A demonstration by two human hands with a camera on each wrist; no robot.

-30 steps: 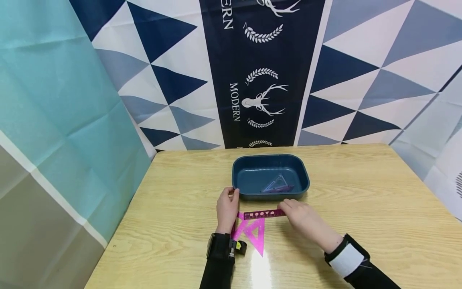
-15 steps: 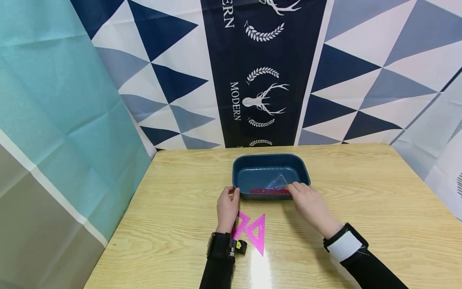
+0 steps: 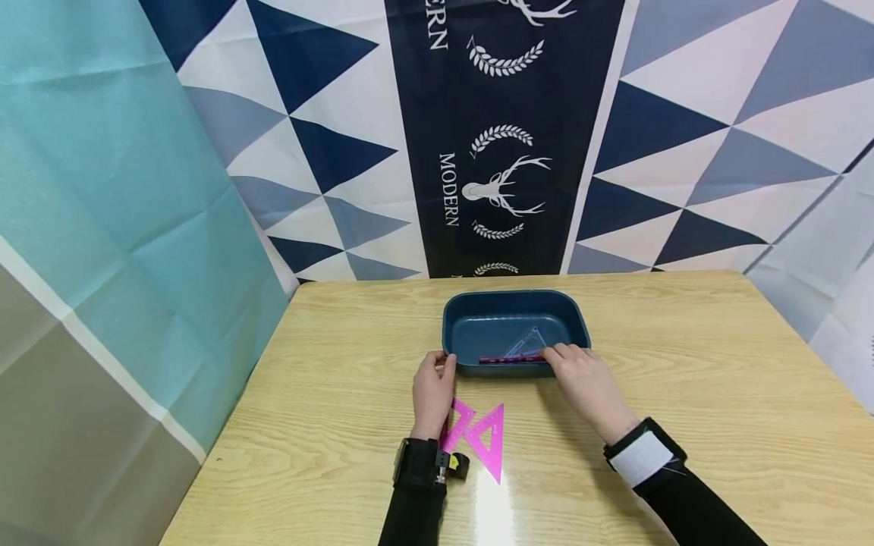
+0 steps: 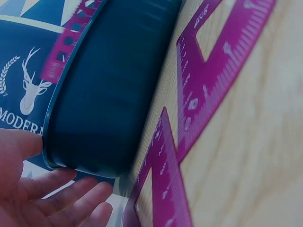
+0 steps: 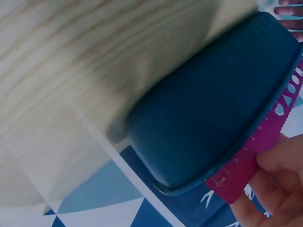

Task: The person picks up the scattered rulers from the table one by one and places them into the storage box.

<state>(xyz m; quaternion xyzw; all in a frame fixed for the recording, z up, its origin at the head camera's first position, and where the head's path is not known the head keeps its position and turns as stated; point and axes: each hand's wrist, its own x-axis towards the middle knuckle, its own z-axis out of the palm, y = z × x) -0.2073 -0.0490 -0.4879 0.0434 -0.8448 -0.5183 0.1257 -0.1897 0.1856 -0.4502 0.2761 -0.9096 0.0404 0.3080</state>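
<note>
A dark blue plastic tub [image 3: 471, 330] stands toward the back of the table. My left hand [image 3: 432, 398] holds its near left corner, thumb at the rim and fingers against the outside in the left wrist view. My right hand [image 3: 589, 387] pinches a magenta stencil ruler [image 5: 244, 158] near its zero end, between thumb and fingers. The ruler lies along the inside of the tub's near rim, with cut-out shapes farther along it. Inside the tub is a clear set square [image 3: 527, 340], partly hidden by the ruler and right hand.
Two pink set squares, one larger [image 3: 493, 455] and one partly behind the left wrist [image 3: 459, 425], lie in front of the tub. A patterned cloth [image 3: 505, 98] hangs behind the table [image 3: 328, 394].
My right hand has carried the ruler from above the pink set squares up to the tub's near edge, then tipped it so it looks narrower. The left hand has stayed at the corner.
</note>
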